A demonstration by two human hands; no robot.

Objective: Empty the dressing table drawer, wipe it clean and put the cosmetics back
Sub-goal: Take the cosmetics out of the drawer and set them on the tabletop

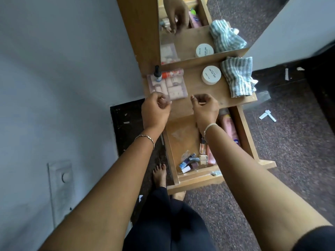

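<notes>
Both hands hover over the near edge of the wooden dressing table top [192, 86]. The left hand [155, 109] is loosely curled with its fingertips pinched close together just at the near corner of a clear plastic case [167, 86] of pale pink and white cosmetics; whether it actually grips the case or anything small cannot be told. The right hand [205, 107] is likewise curled narrow, fingers drawn in toward the thumb, apparently holding nothing. On the case's far edge stand a small dark-capped bottle [157, 74] and, lying beside it, an orange-and-white tube [172, 73]. To the right on the top sits a round white jar [211, 75], and further right a striped grey-and-white cloth [238, 77], crumpled at the table's right end. Behind them a mirror [190, 33] repeats the jar, the cloth and a hand. Below the table top the drawer [243, 134] is pulled open toward the person; it still contains a pink lotion bottle [229, 127] along its right side and a cluster of nail polish bottles [194, 160] and small tubes at its near end, while its left floor is bare wood. A bare foot [159, 174] stands on the dark floor left of the drawer.
</notes>
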